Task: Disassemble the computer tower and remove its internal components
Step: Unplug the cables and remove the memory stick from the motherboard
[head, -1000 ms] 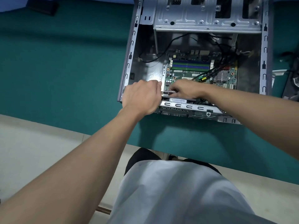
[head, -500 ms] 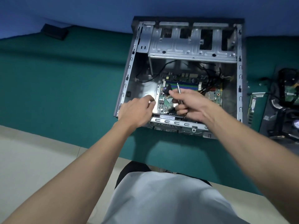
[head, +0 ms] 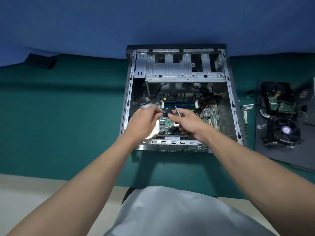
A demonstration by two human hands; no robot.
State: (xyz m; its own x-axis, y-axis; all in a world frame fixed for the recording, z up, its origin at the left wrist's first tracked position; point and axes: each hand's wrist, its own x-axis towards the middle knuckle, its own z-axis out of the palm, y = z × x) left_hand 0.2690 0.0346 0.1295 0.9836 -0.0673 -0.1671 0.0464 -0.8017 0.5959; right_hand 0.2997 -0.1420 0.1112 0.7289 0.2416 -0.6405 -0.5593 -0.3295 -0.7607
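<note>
Open grey steel computer tower lying on its side on green felt-covered table, side panel off, green motherboard still seated inside, black cables trailing across its far edge. Left hand and right hand both over near-left part of board, pinching one small black plastic part between them. Left grip: fingertips closed on left edge of black part. Right grip: thumb and forefinger closed on its right side, thin silver screwdriver shaft also tucked in same hand, tip angled up and away. Black part held just above board, apparently free of it; what kind of part, cannot tell.

Already out, well apart on dark mat at right: black round cooler fan, hard drive with green board face up, green memory stick just beside tower wall.

Risks, judged from here:
- Double load in right hand: likely slip of screwdriver onto bare board, scratched traces or bent pins.
- Shaft tip close to blue and black memory slots; a wrist turn could rake them.
- Small part shared by two pinches: dropped into chassis if one lets go early, hard to fish out from under cables.
- Forearm crossing stamped metal rear edge: scrape hazard.
- If a lead still tethers black part, pulling up could tear connector; not visible either way.
</note>
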